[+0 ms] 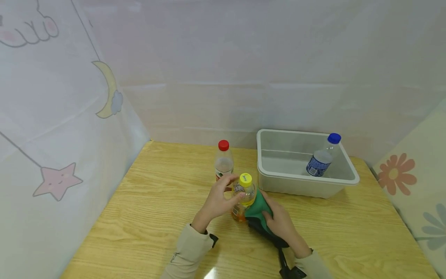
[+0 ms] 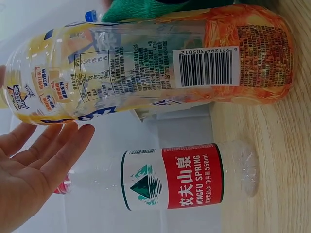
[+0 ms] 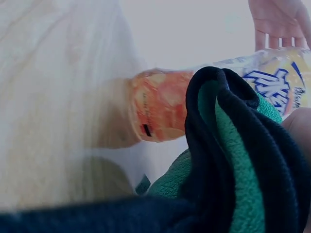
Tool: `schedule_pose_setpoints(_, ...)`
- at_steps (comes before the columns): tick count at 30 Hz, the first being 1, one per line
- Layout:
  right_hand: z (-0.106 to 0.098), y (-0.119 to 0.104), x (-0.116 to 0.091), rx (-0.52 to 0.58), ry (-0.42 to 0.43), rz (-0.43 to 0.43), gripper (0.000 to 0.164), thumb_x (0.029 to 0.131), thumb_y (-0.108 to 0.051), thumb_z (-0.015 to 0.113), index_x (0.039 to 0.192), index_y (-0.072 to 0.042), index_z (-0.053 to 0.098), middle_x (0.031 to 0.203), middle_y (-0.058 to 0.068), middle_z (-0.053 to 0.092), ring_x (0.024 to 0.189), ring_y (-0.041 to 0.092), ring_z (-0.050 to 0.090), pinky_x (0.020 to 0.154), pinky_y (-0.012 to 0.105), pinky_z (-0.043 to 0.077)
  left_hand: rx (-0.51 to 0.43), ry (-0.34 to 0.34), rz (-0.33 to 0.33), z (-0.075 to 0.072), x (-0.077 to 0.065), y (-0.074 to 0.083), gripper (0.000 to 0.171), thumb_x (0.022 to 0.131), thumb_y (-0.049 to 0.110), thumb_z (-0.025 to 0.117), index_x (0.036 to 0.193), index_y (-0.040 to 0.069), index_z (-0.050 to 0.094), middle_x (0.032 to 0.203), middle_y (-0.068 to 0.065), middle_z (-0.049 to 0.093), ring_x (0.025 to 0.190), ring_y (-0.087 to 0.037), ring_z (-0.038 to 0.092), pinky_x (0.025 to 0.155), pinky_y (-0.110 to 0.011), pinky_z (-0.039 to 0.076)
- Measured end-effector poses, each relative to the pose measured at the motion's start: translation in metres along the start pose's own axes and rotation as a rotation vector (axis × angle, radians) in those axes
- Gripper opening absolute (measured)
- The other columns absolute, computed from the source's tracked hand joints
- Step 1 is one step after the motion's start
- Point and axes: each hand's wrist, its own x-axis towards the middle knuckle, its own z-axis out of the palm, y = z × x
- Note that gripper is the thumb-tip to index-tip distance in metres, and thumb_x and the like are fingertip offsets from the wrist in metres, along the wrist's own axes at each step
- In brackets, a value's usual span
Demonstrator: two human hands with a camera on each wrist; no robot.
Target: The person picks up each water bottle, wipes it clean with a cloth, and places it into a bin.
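Head view: a bottle with a yellow cap (image 1: 239, 209) is stood upright on the table (image 1: 146, 209), near the middle, its cap in place. Its upper part is cupped by the left hand (image 1: 217, 199), with the thumb curved across the near side and the fingers reaching round the far side; how firmly it is gripped cannot be told. At the bottle's right side a green cloth (image 1: 258, 205) with dark edging is bunched and gripped in the right hand (image 1: 277, 219), the fingers closed on its folds. From this, wiping of the bottle's side appears to be in hand, but neither how much of it has been covered nor whether it is dry can be judged; its label is seen to be whole. Just beyond it, to the left, a bottle with a red cap (image 1: 224, 159) is stood upright, touched by neither hand; if the same treatment is meant for it, whether that is done or left is not shown. Farther right, a bottle with a blue cap (image 1: 318, 162) is leaned inside a pale box (image 1: 299, 186), and may be counted as finished with. If the box is the resting place, both bottles outside it are left to be put in. Behind everything, a printed sheet (image 1: 209, 58) is hung.
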Motion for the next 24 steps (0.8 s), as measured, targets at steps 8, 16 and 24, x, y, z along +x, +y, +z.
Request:
schedule_pose_setpoints(8,-0.020,-0.006,0.001,0.017,0.031,-0.001,0.067,0.071,0.018,0.065,0.132,0.002,0.043,0.119,0.024,0.054,0.105,0.042,0.052,0.083,0.055,0.044,-0.018,-0.007,0.001,-0.002,0.001,-0.003,0.040,0.085,0.017,0.066,0.122,0.006,0.054,0.120,-0.011,0.047,0.107,-0.027,0.050,0.081,-0.037,0.051)
schedule_pose_setpoints(16,-0.038,-0.015,0.004,-0.004,0.073,-0.072,0.069,0.069,0.019,0.066,0.132,0.002,0.043,0.120,0.025,0.053,0.104,0.041,0.052,0.080,0.054,0.045,-0.073,-0.039,-0.028,-0.006,0.000,0.004,0.043,0.086,0.003,0.061,0.126,-0.004,0.047,0.125,-0.020,0.048,0.109,-0.036,0.049,0.083,-0.051,0.047)
schedule_pose_setpoints(24,-0.049,-0.021,0.012,-0.008,0.091,-0.137,0.071,0.067,0.020,0.065,0.132,0.003,0.042,0.119,0.025,0.053,0.103,0.039,0.053,0.078,0.052,0.046,-0.062,-0.069,-0.029,-0.017,-0.001,0.031,0.036,0.088,0.001,0.057,0.122,-0.009,0.048,0.123,-0.024,0.050,0.110,-0.039,0.049,0.084,-0.048,0.048)
